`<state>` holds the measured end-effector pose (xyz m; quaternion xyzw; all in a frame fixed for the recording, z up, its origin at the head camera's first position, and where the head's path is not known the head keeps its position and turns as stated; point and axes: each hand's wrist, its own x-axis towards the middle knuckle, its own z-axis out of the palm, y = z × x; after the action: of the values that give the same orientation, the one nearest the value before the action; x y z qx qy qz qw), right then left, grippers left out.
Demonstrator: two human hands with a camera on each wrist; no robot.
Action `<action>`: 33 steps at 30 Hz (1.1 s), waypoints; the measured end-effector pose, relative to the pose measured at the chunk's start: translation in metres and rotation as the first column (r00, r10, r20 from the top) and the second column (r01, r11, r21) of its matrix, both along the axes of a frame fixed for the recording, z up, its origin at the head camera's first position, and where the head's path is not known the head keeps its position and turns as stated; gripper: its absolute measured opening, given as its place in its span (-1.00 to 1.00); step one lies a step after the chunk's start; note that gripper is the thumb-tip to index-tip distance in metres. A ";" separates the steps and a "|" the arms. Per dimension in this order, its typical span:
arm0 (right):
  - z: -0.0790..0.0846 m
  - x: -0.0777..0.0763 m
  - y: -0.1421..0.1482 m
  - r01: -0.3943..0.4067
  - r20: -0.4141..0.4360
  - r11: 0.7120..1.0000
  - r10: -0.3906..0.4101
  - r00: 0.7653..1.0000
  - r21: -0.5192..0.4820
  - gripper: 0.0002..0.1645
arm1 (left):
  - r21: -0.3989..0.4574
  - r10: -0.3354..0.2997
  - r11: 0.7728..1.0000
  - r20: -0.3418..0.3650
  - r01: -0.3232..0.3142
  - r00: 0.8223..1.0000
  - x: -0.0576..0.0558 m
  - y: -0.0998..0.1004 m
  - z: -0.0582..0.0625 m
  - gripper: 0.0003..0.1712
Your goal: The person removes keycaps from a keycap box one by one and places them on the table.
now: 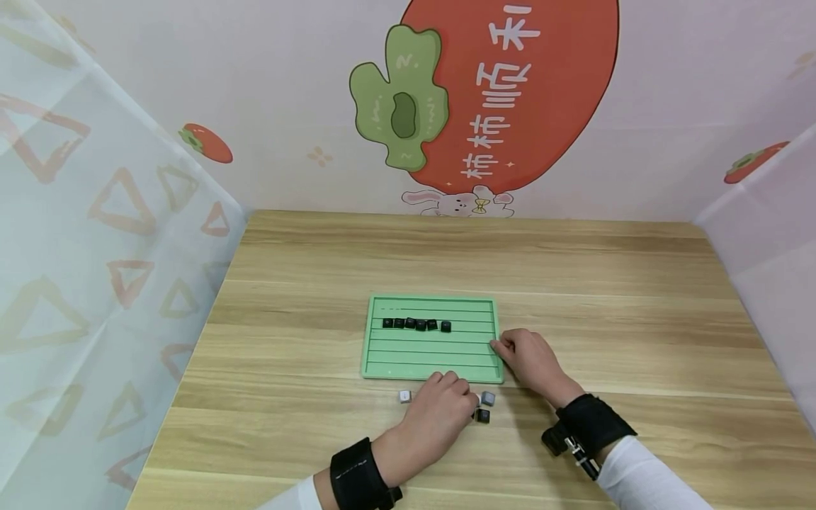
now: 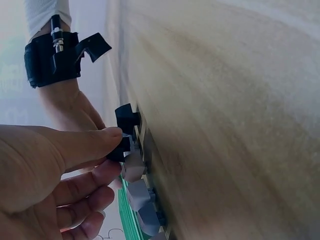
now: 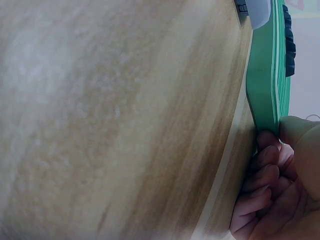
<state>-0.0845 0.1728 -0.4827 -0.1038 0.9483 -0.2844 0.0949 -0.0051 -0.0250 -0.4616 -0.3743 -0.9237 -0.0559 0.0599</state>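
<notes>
My left hand is low over the table, just in front of the green board. Between its thumb and forefinger it pinches a black keycap, seen in the left wrist view. Another black keycap and a grey keycap lie beside that hand, and a pale keycap sits on its other side. My right hand grips the board's right edge, thumb on top and fingers curled against the side. A row of several black keycaps stands on the ridged board.
The wooden table reaches back to a printed cloth backdrop. Cloth walls also stand at the left and right. Each wrist wears a black strap with a small camera.
</notes>
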 end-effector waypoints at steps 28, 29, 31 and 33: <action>-0.001 0.000 0.000 0.020 0.011 1.000 -0.020 1.000 -0.002 -0.53 | -0.062 -0.056 0.997 -0.050 0.053 0.997 0.006 0.005 -0.004 -0.96; -0.001 0.000 0.000 0.020 0.011 1.000 -0.020 1.000 -0.002 -0.53 | -0.062 -0.055 0.997 -0.050 0.052 0.997 0.006 0.005 -0.004 -0.96; -0.001 0.000 0.000 0.021 0.009 1.000 -0.021 1.000 -0.001 -0.53 | -0.063 -0.054 0.997 -0.050 0.051 0.997 0.006 0.005 -0.004 -0.96; -0.001 0.000 0.000 0.021 0.010 1.000 -0.021 1.000 0.000 -0.54 | -0.065 -0.053 0.997 -0.050 0.049 0.997 0.006 0.005 -0.004 -0.95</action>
<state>-0.0842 0.1733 -0.4840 -0.0922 0.9489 -0.2859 0.0969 0.0006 -0.0197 -0.4657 -0.4008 -0.9133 -0.0184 0.0704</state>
